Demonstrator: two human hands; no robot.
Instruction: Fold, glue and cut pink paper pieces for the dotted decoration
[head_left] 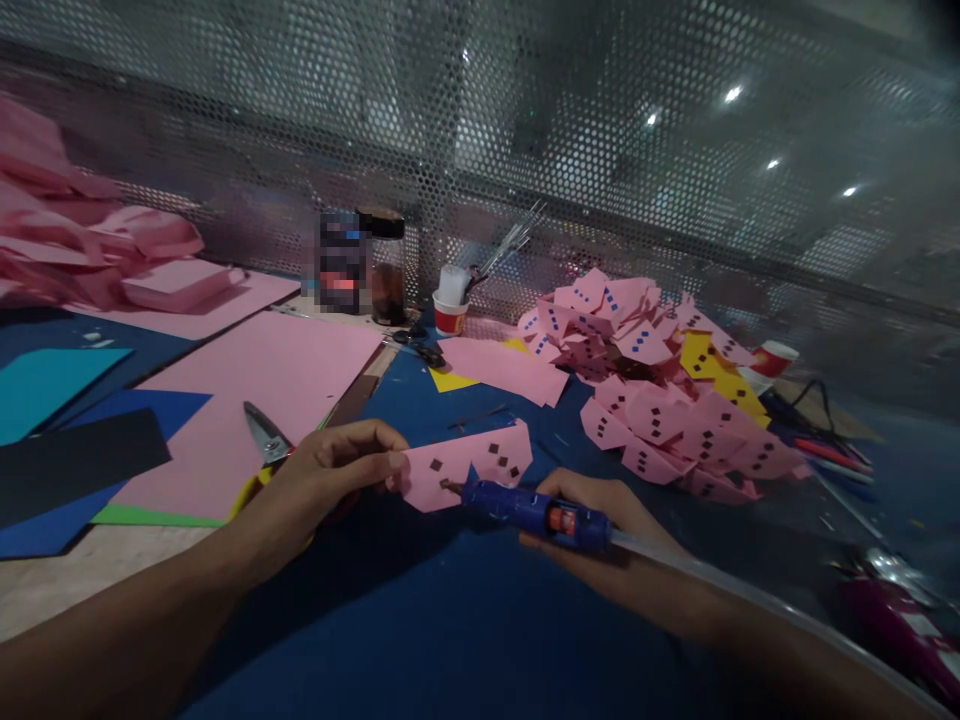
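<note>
My left hand (341, 465) pinches pink strip (472, 458) by left end, above tabletop (450, 620), short of far edge; right hand (621, 506) grips glue gun (510, 507). Strip likely light, easily creased: hold by ends.

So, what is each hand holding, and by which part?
Left hand: pink paper piece, by its left end. Right hand: blue glue gun, exact grip hidden.

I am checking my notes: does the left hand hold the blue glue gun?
No, the right hand grips the blue glue gun, while the left hand pinches a pink paper piece.
</note>
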